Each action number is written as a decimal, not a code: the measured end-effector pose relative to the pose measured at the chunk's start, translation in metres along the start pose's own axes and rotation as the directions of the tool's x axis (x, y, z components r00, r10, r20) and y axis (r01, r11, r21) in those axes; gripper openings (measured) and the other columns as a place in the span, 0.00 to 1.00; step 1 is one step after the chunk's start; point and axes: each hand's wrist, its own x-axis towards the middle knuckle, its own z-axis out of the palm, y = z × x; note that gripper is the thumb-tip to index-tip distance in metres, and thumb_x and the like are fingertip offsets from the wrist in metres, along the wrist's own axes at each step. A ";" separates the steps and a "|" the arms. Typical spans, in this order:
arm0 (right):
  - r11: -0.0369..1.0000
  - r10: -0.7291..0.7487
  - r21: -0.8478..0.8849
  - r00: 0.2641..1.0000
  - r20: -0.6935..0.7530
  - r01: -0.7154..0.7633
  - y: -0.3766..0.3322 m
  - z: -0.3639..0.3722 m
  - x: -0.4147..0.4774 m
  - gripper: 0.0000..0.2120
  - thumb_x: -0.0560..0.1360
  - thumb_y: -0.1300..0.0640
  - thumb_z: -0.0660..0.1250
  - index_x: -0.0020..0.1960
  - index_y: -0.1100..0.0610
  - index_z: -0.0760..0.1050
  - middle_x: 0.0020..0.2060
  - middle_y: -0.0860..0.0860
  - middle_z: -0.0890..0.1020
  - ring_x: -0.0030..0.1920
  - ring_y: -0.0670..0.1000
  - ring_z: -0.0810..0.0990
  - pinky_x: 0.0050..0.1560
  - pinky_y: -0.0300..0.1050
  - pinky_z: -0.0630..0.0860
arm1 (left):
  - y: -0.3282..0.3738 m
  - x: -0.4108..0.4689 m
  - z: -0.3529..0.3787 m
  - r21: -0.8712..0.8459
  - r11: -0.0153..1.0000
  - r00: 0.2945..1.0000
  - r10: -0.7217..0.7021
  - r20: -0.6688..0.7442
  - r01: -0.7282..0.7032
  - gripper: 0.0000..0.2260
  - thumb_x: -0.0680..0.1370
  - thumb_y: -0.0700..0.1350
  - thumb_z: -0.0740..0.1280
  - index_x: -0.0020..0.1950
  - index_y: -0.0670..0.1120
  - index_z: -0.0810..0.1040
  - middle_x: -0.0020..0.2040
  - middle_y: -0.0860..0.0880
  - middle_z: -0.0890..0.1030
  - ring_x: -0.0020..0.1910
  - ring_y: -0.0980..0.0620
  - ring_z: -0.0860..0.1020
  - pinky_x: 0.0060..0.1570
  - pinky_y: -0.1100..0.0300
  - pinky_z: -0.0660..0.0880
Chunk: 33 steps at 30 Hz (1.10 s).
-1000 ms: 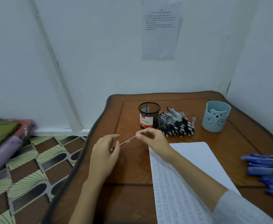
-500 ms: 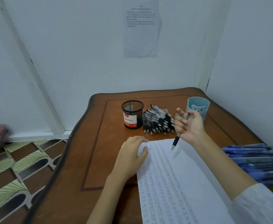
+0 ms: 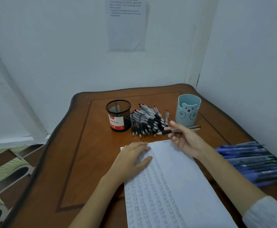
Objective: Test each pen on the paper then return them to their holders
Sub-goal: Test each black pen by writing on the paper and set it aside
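A white sheet of paper (image 3: 175, 178) covered in rows of pen marks lies on the brown wooden table (image 3: 85, 153). My left hand (image 3: 132, 160) rests flat on the sheet's top left corner. My right hand (image 3: 183, 139) is raised above the paper's far edge and holds a black pen (image 3: 169, 132) level between its fingers, tip pointing left. A pile of black pens (image 3: 146, 120) lies between a black mesh holder (image 3: 118, 115) and a light blue bear holder (image 3: 188, 110). Blue pens (image 3: 252, 162) lie in a heap at the right.
The table stands in a corner of white walls, with a printed notice (image 3: 126, 23) taped above it. Patterned floor tiles (image 3: 8, 170) show to the left. The table's left edge curves close to my left arm.
My right hand has turned the pen from tip-down to roughly level, pointing left. My left hand has stayed on the paper. The view has shifted slightly.
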 end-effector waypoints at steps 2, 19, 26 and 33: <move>0.989 -0.049 -0.142 0.999 -0.001 0.048 0.008 0.004 0.002 0.11 0.69 0.53 0.74 0.40 0.61 0.79 0.28 0.53 0.76 0.21 0.43 0.69 0.19 0.32 0.65 | -0.001 -0.001 0.001 -0.009 1.000 1.000 0.012 -0.002 -0.012 0.21 0.77 0.63 0.58 0.66 0.57 0.73 0.68 0.61 0.70 0.68 0.64 0.65 0.68 0.46 0.65; 0.674 -0.570 -0.596 0.821 -0.043 0.436 0.040 0.026 0.024 0.20 0.74 0.63 0.71 0.26 0.58 0.69 0.20 0.57 0.75 0.20 0.57 0.74 0.24 0.42 0.68 | -0.004 0.003 0.000 -0.006 0.999 0.999 0.051 -0.006 -0.051 0.19 0.77 0.63 0.60 0.64 0.56 0.75 0.65 0.62 0.72 0.65 0.66 0.66 0.66 0.55 0.66; 0.628 -0.574 -0.634 0.819 0.015 0.451 0.039 0.024 0.026 0.18 0.73 0.68 0.69 0.27 0.60 0.67 0.26 0.57 0.70 0.23 0.51 0.79 0.28 0.43 0.72 | -0.002 0.004 0.000 -0.001 0.999 0.999 0.053 -0.008 -0.053 0.21 0.76 0.64 0.59 0.64 0.55 0.75 0.65 0.60 0.73 0.65 0.64 0.67 0.66 0.52 0.67; 0.623 -0.570 -0.642 0.821 0.019 0.447 0.042 0.024 0.028 0.16 0.72 0.69 0.68 0.30 0.69 0.66 0.27 0.59 0.68 0.23 0.53 0.79 0.29 0.47 0.72 | -0.002 0.004 -0.001 0.002 0.998 0.998 0.059 -0.007 -0.059 0.20 0.77 0.62 0.61 0.64 0.55 0.75 0.65 0.60 0.73 0.65 0.64 0.66 0.65 0.53 0.67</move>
